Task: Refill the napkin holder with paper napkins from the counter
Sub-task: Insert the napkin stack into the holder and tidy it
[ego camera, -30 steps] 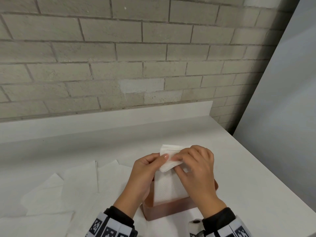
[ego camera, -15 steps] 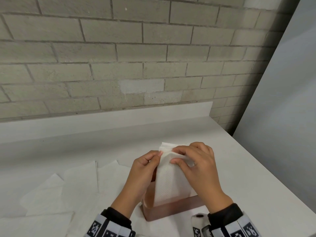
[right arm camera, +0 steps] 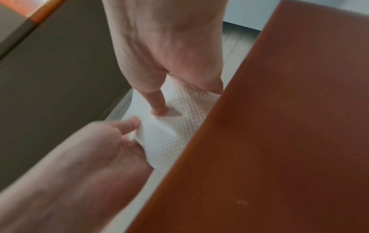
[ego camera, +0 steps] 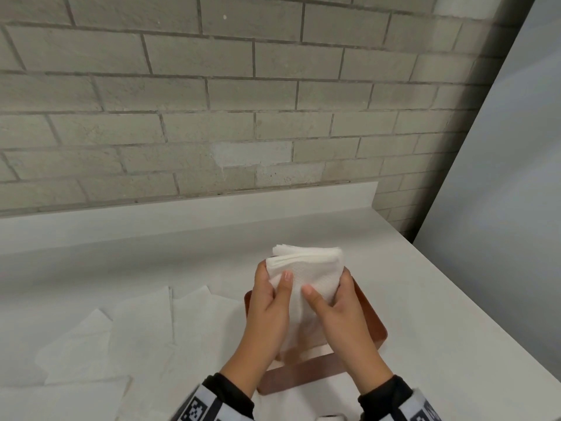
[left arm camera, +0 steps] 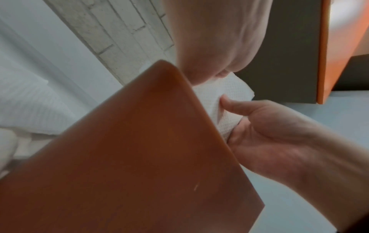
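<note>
A stack of folded white napkins (ego camera: 312,267) stands upright in the reddish-brown napkin holder (ego camera: 374,325) on the white counter. My left hand (ego camera: 273,278) grips the stack's left edge with the thumb pressed on its front. My right hand (ego camera: 328,284) grips the right edge the same way. The stack's lower part is hidden behind my hands. In the left wrist view the holder wall (left arm camera: 139,149) fills the foreground, with the napkins (left arm camera: 225,94) behind it. In the right wrist view the napkins (right arm camera: 175,126) show beside the holder wall (right arm camera: 279,126).
Several loose white napkins (ego camera: 136,329) lie spread flat on the counter (ego camera: 440,329) left of the holder. A low white backsplash (ego camera: 182,217) and a brick wall stand behind. The counter's right edge drops off beside a grey panel (ego camera: 501,208).
The bent-over top of the napkin stack has been straightened upright. Both hands moved from pinching its top to gripping its sides, thumbs on the front.
</note>
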{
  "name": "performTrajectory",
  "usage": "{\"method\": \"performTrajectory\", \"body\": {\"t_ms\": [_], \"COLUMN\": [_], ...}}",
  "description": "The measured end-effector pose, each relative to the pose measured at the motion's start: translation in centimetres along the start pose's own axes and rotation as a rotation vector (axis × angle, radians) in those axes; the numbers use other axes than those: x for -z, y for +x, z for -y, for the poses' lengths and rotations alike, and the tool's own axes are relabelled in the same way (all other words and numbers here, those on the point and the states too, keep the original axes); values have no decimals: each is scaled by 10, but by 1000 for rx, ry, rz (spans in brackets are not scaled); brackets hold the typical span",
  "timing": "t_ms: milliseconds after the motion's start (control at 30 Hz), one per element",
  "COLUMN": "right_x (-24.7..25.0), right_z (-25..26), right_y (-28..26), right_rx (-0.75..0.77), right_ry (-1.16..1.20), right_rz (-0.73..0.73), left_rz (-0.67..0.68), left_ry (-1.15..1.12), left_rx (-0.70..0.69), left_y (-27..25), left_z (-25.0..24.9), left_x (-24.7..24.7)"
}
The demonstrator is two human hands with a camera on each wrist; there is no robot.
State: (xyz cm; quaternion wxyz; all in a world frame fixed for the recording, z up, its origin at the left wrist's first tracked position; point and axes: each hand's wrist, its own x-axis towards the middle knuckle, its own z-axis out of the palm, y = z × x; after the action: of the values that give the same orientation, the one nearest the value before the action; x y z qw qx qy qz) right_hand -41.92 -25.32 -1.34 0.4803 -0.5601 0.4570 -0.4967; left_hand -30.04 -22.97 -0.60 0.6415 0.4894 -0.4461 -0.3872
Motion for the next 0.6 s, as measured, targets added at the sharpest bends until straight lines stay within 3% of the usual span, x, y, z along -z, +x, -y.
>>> {"method": "performTrajectory", "body": {"t_ms": [133,267,600], "right_x": [0,-5,2], "right_z": [3,5,1], "right_y": [2,-2,2], "right_rx": [83,134,159], "right_ry": [4,-28,-35], "right_rz": [-15,54,-70], "left_rz": [3,90,-1], "left_ry": [27,81,95], "left_rx": [-33,-56,-97], "left_y": [0,-4,-4], "left_z": [1,-4,-5], "left_x": [-1,-8,-9]}}
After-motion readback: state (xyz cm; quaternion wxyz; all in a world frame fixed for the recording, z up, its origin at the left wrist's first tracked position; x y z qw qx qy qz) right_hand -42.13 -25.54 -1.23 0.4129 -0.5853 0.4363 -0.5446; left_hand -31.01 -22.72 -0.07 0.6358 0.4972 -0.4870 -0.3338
